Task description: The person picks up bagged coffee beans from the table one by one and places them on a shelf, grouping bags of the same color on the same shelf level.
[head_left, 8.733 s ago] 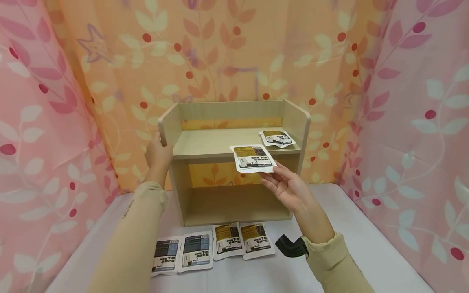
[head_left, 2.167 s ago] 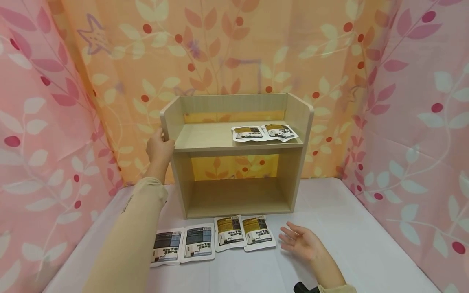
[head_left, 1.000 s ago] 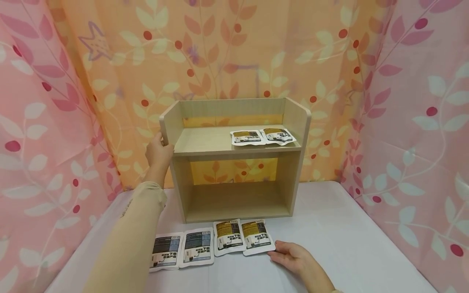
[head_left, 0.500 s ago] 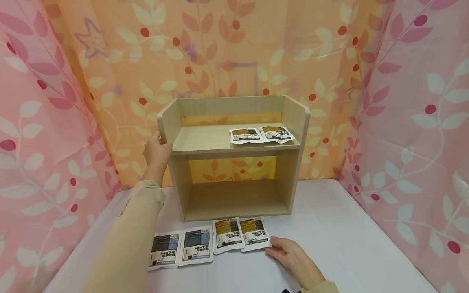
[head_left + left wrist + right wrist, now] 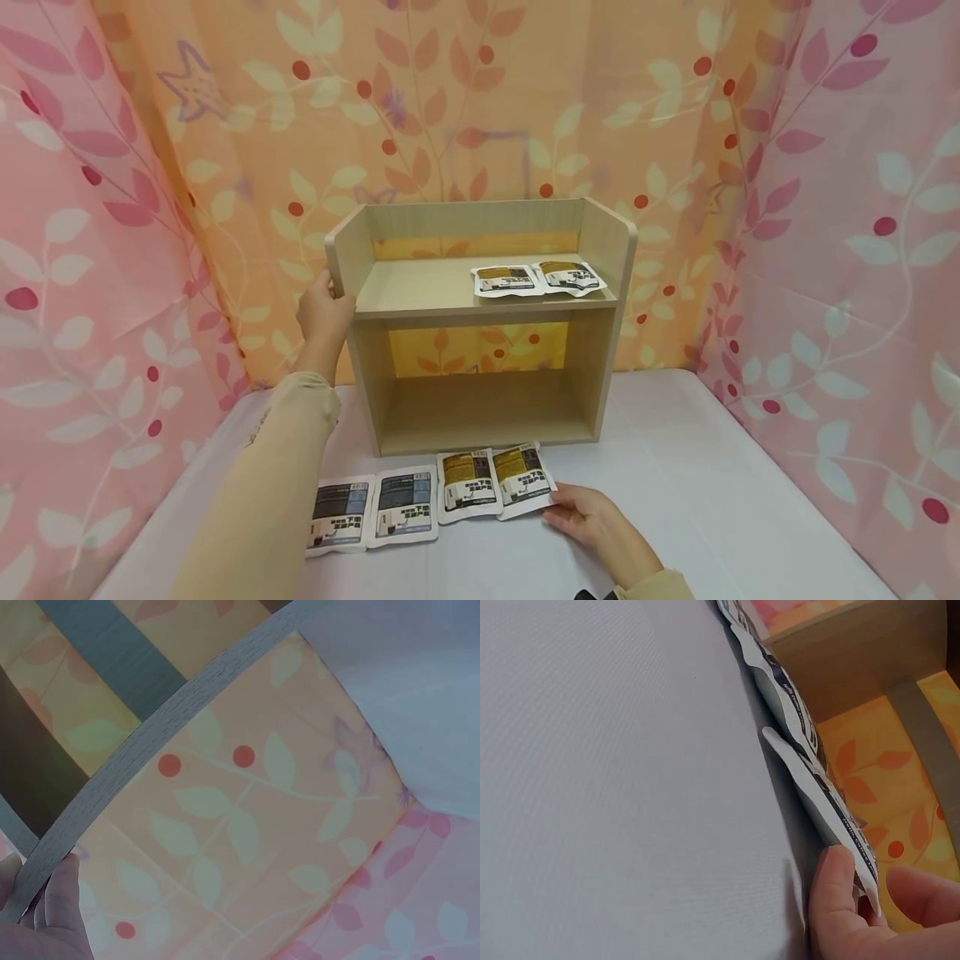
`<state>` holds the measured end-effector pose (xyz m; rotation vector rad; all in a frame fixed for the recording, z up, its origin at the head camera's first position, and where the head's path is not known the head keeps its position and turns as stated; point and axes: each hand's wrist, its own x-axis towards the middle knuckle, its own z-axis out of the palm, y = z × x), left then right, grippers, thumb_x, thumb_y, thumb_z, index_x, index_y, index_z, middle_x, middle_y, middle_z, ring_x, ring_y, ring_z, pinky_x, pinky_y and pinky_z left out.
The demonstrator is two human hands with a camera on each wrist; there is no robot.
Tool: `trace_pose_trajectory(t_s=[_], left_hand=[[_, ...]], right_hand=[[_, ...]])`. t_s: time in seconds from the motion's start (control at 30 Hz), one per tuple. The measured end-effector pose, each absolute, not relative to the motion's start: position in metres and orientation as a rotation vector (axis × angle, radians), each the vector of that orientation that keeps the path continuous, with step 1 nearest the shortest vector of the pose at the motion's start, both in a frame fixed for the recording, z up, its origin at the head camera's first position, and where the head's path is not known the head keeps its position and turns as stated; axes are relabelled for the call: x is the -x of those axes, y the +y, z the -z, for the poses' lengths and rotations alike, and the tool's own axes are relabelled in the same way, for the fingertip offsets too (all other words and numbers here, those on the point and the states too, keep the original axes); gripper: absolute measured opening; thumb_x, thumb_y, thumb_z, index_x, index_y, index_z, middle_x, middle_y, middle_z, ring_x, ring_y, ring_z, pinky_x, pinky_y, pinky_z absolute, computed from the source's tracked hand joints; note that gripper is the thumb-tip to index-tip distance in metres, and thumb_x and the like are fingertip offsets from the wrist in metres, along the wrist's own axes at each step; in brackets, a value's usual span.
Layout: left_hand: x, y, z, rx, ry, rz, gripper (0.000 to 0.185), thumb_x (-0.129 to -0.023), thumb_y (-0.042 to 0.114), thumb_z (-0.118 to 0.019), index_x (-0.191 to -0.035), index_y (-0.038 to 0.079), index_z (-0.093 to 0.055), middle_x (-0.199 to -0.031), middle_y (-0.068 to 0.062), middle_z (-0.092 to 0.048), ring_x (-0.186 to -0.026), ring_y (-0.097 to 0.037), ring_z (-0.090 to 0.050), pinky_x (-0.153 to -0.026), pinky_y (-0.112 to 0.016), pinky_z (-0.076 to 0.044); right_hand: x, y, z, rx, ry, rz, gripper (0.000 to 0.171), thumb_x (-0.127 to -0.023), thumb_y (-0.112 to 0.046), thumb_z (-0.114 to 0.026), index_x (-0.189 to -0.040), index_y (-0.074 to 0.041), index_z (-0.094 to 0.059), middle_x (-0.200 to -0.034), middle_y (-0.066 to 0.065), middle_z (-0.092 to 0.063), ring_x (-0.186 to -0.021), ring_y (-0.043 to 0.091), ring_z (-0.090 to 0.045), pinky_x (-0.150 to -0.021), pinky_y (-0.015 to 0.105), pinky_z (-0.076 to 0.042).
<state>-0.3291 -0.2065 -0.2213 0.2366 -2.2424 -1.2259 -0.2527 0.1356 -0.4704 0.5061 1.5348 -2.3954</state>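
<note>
Nearest, at 5 o'clock on the table (image 5: pixel 712 492): right hand (image 5: pixel 592 521) low on the cloth, thumb and fingers (image 5: pixel 832 900) narrowly closed, pinching the right edge of the yellow pouch (image 5: pixel 523 478), that edge just raised, as the right wrist view shows. Best done by sliding the thumb further under, gripping the sealed rim rather than the soft middle, lifting clear without dragging the neighbouring yellow pouch (image 5: pixel 467 484). Further left, at 7 o'clock: two blue pouches (image 5: pixel 371 508) flat on the cloth. Beyond, at 12 o'clock: wooden shelf (image 5: pixel 480 321), left hand (image 5: pixel 322 312) curled round its left side panel, steadying. Farthest, on the upper board at 1 o'clock: two shelved pouches (image 5: pixel 536 278) side by side.
</note>
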Motion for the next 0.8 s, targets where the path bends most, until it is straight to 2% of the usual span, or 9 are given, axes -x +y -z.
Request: trace_pose_trajectory(t_s=[0.17,0.3,0.53,0.63,0.8], left_hand=[[0.330,-0.206,0.223,-0.241,-2.240,1.230,0.044,-0.085,0.004,-0.049,-0.129,0.004,-0.055,-0.128,-0.021,-0.060,-0.125,-0.041,-0.049,-0.104,-0.054,-0.034],[0.331,-0.206,0.224,-0.241,-2.241,1.226,0.043,-0.086,0.004,-0.048,-0.128,0.004,-0.055,-0.126,-0.021,-0.061,-0.124,-0.042,-0.049,-0.103,-0.054,-0.034],[0.329,-0.206,0.225,-0.257,-2.245,1.220,0.042,-0.085,0.004,-0.049,-0.126,0.004,-0.056,-0.126,-0.020,-0.061,-0.123,-0.042,-0.050,-0.102,-0.054,-0.035],[0.329,-0.206,0.224,-0.257,-2.240,1.209,0.041,-0.085,0.004,-0.049,-0.125,0.004,-0.056,-0.126,-0.020,-0.061,-0.123,-0.042,-0.050,-0.101,-0.054,-0.035],[0.329,-0.206,0.224,-0.235,-2.234,1.203,0.040,-0.084,0.003,-0.050,-0.124,0.003,-0.056,-0.125,-0.021,-0.061,-0.123,-0.042,-0.050,-0.102,-0.055,-0.033]], right_hand=[[0.254,0.136,0.472,-0.476,1.535,2.398,0.049,-0.091,0.014,-0.044,-0.137,0.023,-0.028,-0.088,0.024,-0.068,-0.088,0.033,-0.068,-0.096,0.054,-0.044],[0.255,0.137,0.471,-0.443,1.498,2.426,0.050,-0.092,0.015,-0.041,-0.138,0.025,-0.023,-0.089,0.027,-0.067,-0.097,0.040,-0.066,-0.101,0.057,-0.034],[0.253,0.139,0.470,-0.459,1.462,2.480,0.049,-0.092,0.017,-0.039,-0.137,0.026,-0.022,-0.090,0.031,-0.066,-0.090,0.036,-0.067,-0.101,0.057,-0.033],[0.251,0.141,0.469,-0.465,1.455,2.514,0.049,-0.092,0.017,-0.040,-0.137,0.027,-0.022,-0.091,0.031,-0.065,-0.095,0.040,-0.065,-0.101,0.059,-0.032],[0.250,0.146,0.467,-0.479,1.433,2.565,0.050,-0.091,0.018,-0.040,-0.137,0.027,-0.021,-0.101,0.040,-0.060,-0.099,0.042,-0.063,-0.102,0.060,-0.030]])
